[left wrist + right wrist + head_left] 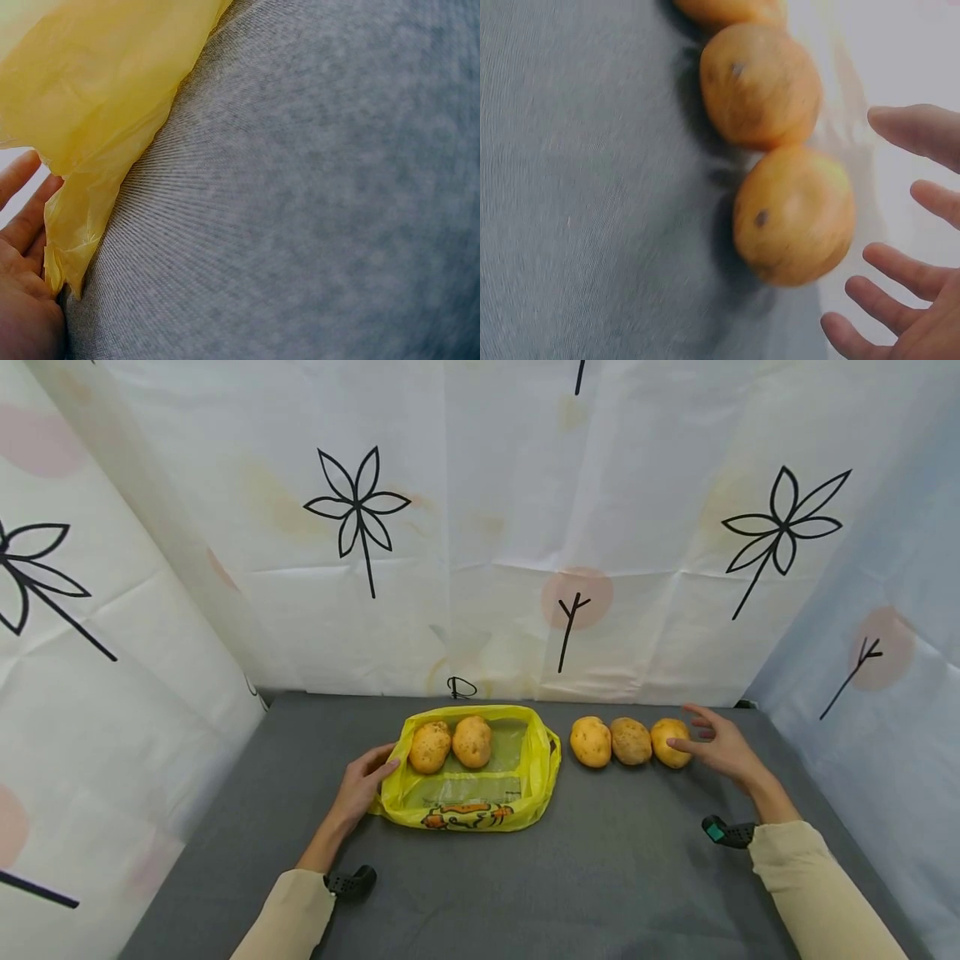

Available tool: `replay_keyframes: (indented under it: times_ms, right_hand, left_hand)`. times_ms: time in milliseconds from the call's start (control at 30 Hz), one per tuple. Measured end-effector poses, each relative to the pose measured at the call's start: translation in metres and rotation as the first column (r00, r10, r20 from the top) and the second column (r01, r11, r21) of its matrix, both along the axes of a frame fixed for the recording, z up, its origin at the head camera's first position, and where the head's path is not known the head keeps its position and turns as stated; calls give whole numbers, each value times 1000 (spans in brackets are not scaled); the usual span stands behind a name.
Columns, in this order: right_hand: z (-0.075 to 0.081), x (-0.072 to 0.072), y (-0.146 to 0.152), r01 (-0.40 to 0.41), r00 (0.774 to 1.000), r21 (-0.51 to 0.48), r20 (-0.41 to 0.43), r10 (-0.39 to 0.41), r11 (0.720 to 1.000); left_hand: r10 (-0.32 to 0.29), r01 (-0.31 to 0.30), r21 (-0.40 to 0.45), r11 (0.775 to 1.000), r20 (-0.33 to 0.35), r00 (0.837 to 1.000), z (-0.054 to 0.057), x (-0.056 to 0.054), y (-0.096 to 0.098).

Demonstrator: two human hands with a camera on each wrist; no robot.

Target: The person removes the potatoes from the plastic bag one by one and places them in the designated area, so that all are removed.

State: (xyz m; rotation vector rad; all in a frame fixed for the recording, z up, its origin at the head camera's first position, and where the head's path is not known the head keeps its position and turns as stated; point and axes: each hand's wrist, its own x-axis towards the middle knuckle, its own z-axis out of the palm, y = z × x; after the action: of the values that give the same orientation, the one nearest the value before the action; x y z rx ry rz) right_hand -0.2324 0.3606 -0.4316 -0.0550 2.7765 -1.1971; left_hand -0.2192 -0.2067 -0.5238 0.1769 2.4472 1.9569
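Observation:
A yellow plastic bag (536,760) lies with its mouth spread wide, and two potatoes (472,742) rest inside it. My left hand (363,785) holds the bag's left edge. In the left wrist view, the fingers (26,217) lie along the outside of the yellow film (97,90), which hides the thumb. To the right of the bag, three potatoes stand in a row: one at the left (590,742), one in the middle (631,742) and one at the right (670,743). Beside the rightmost potato, my right hand (720,747) has its fingers spread, gripping nothing.
A dark grey cloth (600,877) covers the table. White patterned fabric (487,543) hangs behind the table's far edge, with more fabric at the left (97,718) and right (892,693). Each wrist wears a black band, one on the left (351,882) and one on the right (731,832).

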Motion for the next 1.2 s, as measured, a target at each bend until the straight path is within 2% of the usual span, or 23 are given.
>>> replay_keyframes:
  times_ms: [267, 467, 600, 800, 1000, 1200]
  right_hand:
    - [13, 10, -20, 6, 994, 21, -105, -3, 1000]
    - [22, 14, -42, 11, 989, -13, -146, -12, 1000]
    - [25, 16, -57, -15, 984, -48, -179, 6, 999]
    - [22, 17, -82, -75, 967, -94, -250, 49, 993]
    - [16, 14, -111, -119, 966, -192, -250, 68, 974]
    - [13, 11, -140, -167, 960, -230, -258, 105, 959]
  left_hand:
    - [3, -3, 0, 1000, 15, 1000, -3, 2, 0]
    - [4, -4, 13, 1000, 17, 1000, -3, 1, 0]
    - [4, -4, 15, 1000, 14, 1000, -4, 0, 0]
    - [7, -7, 15, 1000, 24, 1000, -5, -1, 0]
    - [3, -4, 24, 1000, 25, 1000, -4, -2, -1]
    - [8, -8, 8, 1000, 34, 999, -2, -3, -1]
